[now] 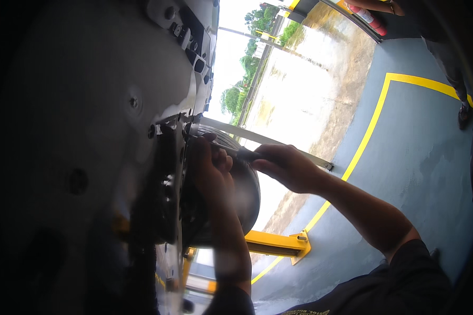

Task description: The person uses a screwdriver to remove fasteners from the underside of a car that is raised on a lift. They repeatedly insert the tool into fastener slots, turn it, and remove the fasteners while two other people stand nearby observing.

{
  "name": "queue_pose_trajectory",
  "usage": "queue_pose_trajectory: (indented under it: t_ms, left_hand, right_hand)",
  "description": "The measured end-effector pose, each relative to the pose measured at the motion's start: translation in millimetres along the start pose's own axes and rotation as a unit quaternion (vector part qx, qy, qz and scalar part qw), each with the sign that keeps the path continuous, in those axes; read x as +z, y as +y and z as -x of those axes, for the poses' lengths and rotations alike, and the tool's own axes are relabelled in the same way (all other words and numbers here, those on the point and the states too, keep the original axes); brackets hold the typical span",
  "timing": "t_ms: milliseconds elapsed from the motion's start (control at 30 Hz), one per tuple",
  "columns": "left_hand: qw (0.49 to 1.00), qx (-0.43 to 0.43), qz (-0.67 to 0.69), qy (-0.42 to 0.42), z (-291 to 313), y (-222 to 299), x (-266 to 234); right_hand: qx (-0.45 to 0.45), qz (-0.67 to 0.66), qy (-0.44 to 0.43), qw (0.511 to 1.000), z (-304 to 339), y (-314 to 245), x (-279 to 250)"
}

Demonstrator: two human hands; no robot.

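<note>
Black-handled and thin, the screwdriver-like metal tool (246, 154) sits tight in the right hand (286, 167), pointing at the edge of the big grey vehicle panel (142, 68) by the round black tyre (250, 191). The left hand (210, 165) curls there; I can't tell if it grips. Probably this is a turning or prying step; next calls for steady pushing.

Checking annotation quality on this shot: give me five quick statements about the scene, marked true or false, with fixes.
1. The right hand grips a dark-handled tool. True.
2. The left hand hangs well away from the tool. False: the left hand is raised beside the tool's shaft.
3. A yellow beam shows lower in the picture than the black wheel. True.
4. Both hands wear gloves. False: both are bare.
5. A yellow line marks the blue-grey floor. True.
</note>
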State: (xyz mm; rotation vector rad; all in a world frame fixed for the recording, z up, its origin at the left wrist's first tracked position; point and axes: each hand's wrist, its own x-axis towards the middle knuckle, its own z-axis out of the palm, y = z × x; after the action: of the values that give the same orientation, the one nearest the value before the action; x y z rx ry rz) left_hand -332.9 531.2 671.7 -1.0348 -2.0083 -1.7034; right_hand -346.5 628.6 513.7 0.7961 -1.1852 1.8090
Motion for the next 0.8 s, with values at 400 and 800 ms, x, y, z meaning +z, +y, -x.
queue_pose_trajectory:
  t_ms: [400,800]
  left_hand:
    - [0.999,0.013,0.029,0.037,-6,2,0]
    - [0.996,0.027,0.077,-0.033,-10,0,2]
  right_hand:
    - [0.239,-0.164,-0.091,0.953,5,-16,-35]
    - [-0.097,0.156,0.179,0.967,-6,-9,2]
